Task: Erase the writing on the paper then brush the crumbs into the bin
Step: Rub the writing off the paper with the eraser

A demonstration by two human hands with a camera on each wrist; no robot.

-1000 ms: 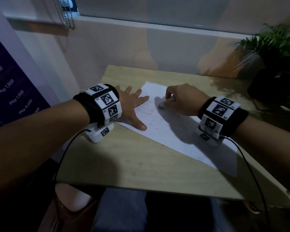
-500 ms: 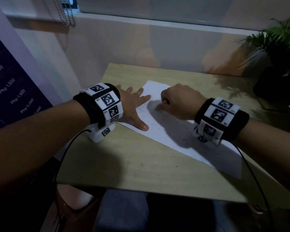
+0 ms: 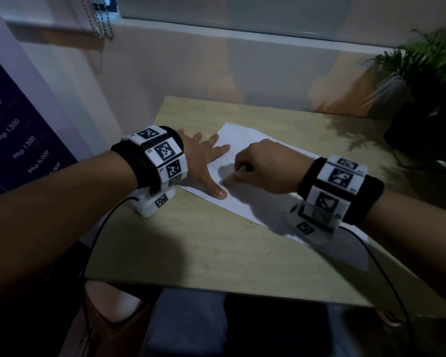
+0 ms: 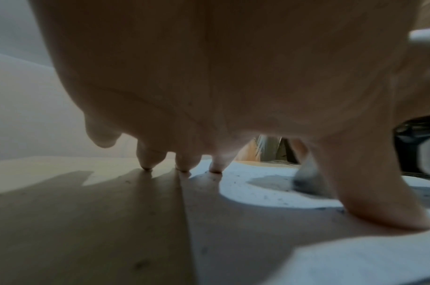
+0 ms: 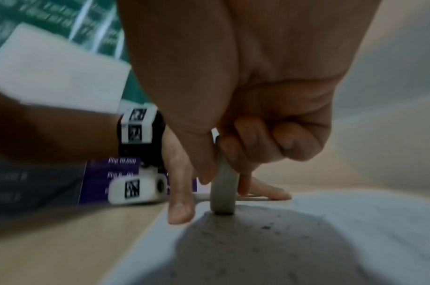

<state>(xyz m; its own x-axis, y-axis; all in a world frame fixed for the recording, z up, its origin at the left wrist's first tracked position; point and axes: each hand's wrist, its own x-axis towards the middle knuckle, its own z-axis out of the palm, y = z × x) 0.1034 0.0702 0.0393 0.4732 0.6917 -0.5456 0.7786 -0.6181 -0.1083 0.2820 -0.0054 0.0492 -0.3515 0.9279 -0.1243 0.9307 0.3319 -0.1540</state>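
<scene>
Clearly mid-erasing: the right hand (image 5: 245,115) pinches a grey eraser (image 5: 222,194) between thumb and curled fingers, its tip pressed on the sheet of paper (image 3: 245,140). Beside it, the left hand (image 3: 204,161) lies flat with fingers spread, pinning the sheet's edge to the wooden table (image 3: 216,253). Dark crumbs (image 4: 265,196) dot the paper; faint writing seems to remain. Brushing is not begun, and no bin shows.
</scene>
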